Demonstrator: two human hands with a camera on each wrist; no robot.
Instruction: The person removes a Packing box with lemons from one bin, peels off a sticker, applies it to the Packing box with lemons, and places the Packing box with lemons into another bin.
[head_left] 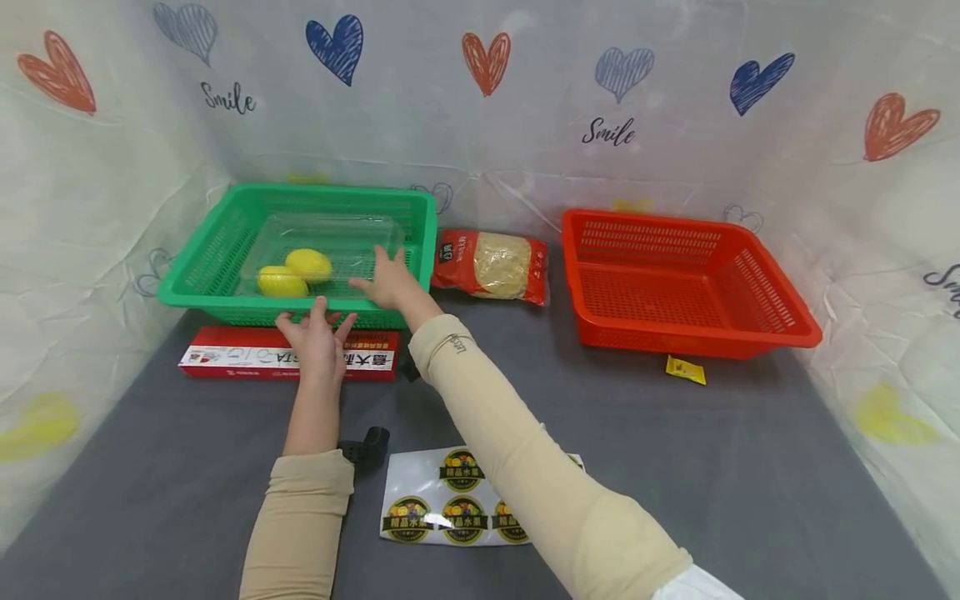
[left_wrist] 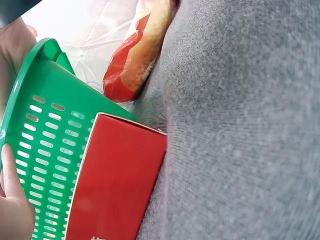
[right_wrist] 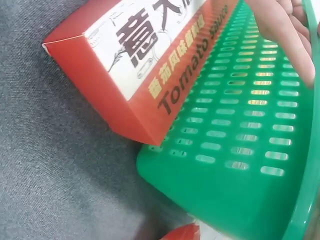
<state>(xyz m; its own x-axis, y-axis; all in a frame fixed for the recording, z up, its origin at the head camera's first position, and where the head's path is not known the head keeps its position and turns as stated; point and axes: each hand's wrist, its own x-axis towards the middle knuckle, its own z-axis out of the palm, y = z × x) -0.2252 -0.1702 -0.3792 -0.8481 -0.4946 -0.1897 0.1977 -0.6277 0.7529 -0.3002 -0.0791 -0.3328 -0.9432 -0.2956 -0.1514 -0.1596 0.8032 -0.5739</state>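
Observation:
A green basket [head_left: 198, 292] stands at the back left. In it is a clear plastic box [head_left: 341, 223] with two yellow lemons [head_left: 308, 264]; I cannot tell whether the lemons lie inside or under the plastic. My left hand [head_left: 317, 343] grips the basket's front rim, its thumb [left_wrist: 11, 175] against the slotted outer wall. Over the basket's right part reaches my right hand [head_left: 393, 283], fingers spread and fairly straight at the clear box; whether they touch it cannot be told. Right below the basket lies a red pasta box [head_left: 367, 360], partly hidden by the left hand.
A red basket [head_left: 697, 337] stands at the back right, with a small yellow packet [head_left: 686, 369] before it. Between the baskets lies a red-and-clear food bag [head_left: 491, 265]. A sticker sheet [head_left: 401, 483] lies in front, partly under the right arm. A black strap [head_left: 367, 448] shows beside the left wrist.

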